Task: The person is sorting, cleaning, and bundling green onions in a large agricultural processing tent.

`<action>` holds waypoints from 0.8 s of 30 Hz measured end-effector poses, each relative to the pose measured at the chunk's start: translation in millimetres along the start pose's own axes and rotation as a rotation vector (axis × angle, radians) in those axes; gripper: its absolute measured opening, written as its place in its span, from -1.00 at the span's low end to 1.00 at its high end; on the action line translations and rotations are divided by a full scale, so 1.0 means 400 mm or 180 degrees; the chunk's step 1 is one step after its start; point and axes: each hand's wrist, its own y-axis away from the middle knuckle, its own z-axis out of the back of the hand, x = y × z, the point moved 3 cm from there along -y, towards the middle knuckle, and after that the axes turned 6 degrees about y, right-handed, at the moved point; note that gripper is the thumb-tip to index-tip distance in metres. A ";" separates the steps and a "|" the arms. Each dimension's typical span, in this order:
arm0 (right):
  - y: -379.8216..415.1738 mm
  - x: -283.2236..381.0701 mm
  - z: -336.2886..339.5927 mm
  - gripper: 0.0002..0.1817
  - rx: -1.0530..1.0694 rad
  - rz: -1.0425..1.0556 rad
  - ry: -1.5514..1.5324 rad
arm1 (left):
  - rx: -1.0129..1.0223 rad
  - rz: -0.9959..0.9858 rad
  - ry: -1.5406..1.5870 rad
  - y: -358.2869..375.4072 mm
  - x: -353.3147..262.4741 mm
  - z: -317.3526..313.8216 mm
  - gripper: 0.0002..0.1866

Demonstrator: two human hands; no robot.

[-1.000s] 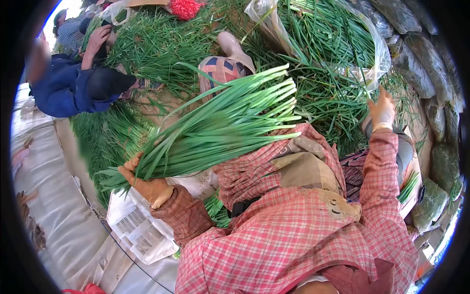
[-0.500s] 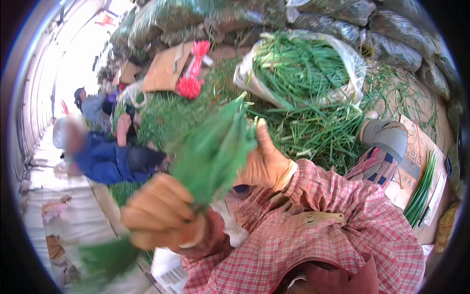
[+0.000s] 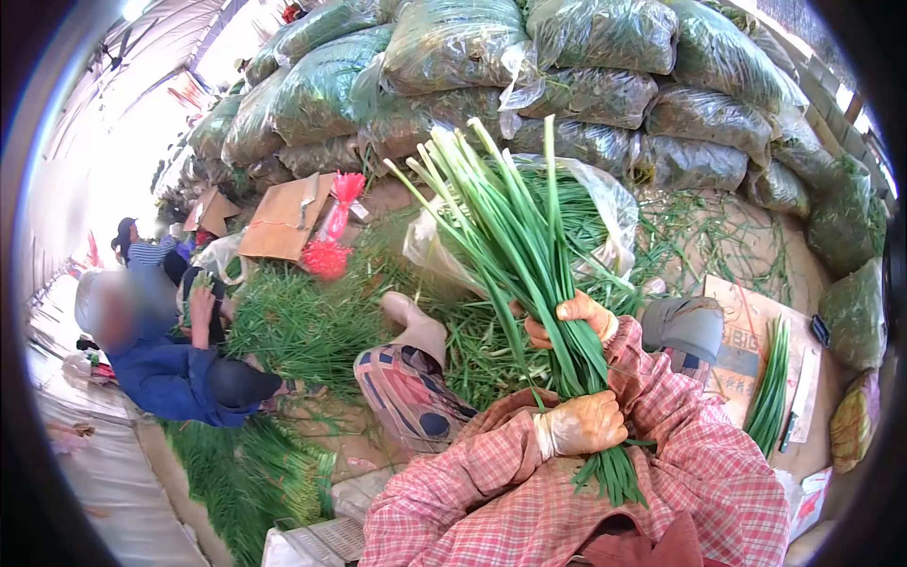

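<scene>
My left hand (image 3: pixel 580 425) is closed round the lower, leafy part of a bunch of garlic chives (image 3: pixel 515 222). Higher up the same bunch, my right hand (image 3: pixel 584 319) wraps its fingers about the stalks. The pale stem ends point up and away from me, spread like a fan, while the leaf tips hang below my left fist against the plaid shirt. Beyond the bunch, a clear plastic bag (image 3: pixel 619 222) of loose chives stands open, partly hidden by the stalks. Loose chives (image 3: pixel 496 354) lie on the ground in front of me.
Filled plastic sacks (image 3: pixel 453 47) are stacked along the back. At right, a small chive bundle (image 3: pixel 770 387) and a knife (image 3: pixel 794 425) lie on flattened cardboard (image 3: pixel 732 364). Pink ties (image 3: pixel 326 255) rest by another cardboard piece (image 3: pixel 283 217). A co-worker in blue (image 3: pixel 179 350) sits at left.
The chives swung from a blurred sideways pose to upright, stem ends up. My left hand moved right to below my right hand. The view tilted up, showing more sacks.
</scene>
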 end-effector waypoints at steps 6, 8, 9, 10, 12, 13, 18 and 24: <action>0.122 0.066 0.004 -0.35 -0.0698 -0.0393 0.0796 | -0.0092 0.0244 0.0490 -0.022 -0.044 0.010 -0.72; 0.164 0.095 0.002 -0.33 -0.0898 -0.0478 0.1097 | -0.0067 0.1248 0.1778 0.019 -0.026 0.125 -0.69; 0.180 0.104 -0.001 -0.29 -0.0986 -0.0538 0.1409 | -0.0066 0.2140 0.2881 0.069 -0.013 0.180 -0.67; 0.198 0.103 0.002 -0.27 -0.0976 -0.0433 0.1686 | -0.0357 0.2794 0.3486 0.143 0.015 0.222 -0.57; 0.228 0.092 -0.016 -0.21 -0.1004 -0.0607 0.1818 | -0.1955 0.3276 0.3565 0.314 0.108 0.245 -0.36; 0.245 0.064 -0.009 -0.17 -0.0914 -0.0790 0.1827 | -0.2633 0.3244 0.3624 0.367 0.157 0.234 -0.25; 0.205 -0.094 -0.092 0.10 -0.0311 -0.1043 0.4244 | -0.4189 0.2491 0.5285 0.319 0.239 0.178 0.04; 0.188 -0.202 -0.130 0.05 -0.1121 -0.2009 0.5955 | -0.3355 0.2935 0.5141 0.316 0.280 0.150 -0.22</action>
